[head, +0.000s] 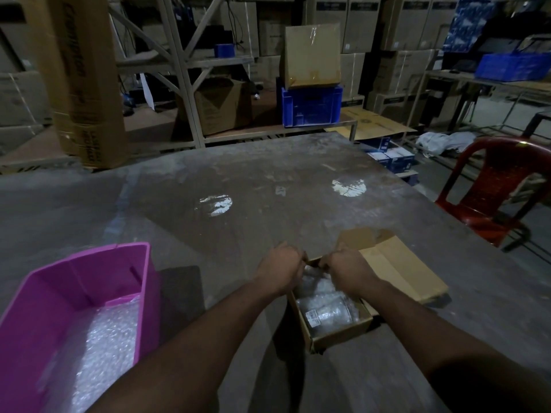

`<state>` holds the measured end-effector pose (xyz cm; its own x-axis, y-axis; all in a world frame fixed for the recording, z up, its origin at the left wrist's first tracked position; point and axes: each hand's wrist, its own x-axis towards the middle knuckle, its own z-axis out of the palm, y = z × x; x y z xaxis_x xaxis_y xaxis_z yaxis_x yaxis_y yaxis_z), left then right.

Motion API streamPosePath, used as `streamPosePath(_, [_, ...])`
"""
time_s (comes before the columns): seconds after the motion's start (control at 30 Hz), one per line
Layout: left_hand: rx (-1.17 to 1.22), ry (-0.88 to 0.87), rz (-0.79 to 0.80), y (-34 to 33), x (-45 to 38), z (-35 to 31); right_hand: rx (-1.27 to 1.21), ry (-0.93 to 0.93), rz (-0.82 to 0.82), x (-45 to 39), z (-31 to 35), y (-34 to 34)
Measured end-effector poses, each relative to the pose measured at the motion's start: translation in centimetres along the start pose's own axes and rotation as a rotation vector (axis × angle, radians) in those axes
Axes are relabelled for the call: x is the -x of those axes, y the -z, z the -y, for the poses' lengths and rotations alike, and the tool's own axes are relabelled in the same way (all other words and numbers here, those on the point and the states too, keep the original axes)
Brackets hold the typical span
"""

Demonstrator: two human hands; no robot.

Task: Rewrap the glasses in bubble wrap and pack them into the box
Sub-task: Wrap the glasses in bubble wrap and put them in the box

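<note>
Low and right of centre in the frame, a small open brown cardboard box (340, 338) is sitting on the grey, scuffed bench (238, 189), holding bubble-wrapped clear glasses (325, 311). Both hands are meeting over the box's far end: the left hand (281, 268) and right hand (347, 271) are curling their fingers on the bubble wrap (316, 278) there. At lower left, a pink plastic bin (74, 278) is holding more bubble wrap.

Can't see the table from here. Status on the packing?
Both hands, left and right, at the box far end, grip unclear. Bubble-wrapped glasses inside. Flap open. Nothing in the way.
</note>
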<state>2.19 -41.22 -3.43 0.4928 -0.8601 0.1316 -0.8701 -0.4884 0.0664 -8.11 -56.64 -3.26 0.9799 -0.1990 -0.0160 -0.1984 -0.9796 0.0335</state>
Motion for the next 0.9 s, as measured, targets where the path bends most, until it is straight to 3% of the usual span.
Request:
streamPosePath(0.13, [-0.074, -0.060, 0.042, -0.4, 0.8, 0.1, -0.092, 0.014, 0.009, 0.1, 0.3, 0.0])
streamPosePath(0.33, [-0.196, -0.061, 0.017, -0.4, 0.9, -0.4, -0.029, 0.036, 0.042, 0.7, 0.7, 0.5])
streamPosePath(0.63, [-0.210, 0.015, 0.129, -0.9, 1.0, -0.8, 0.078, 0.050, 0.139, 0.7, 1.3, 0.7])
streamPosePath(0.9, [-0.128, 0.058, 0.115, -0.7, 1.2, -0.6, -0.061, 0.008, 0.166, 0.5, 1.1, 0.7])
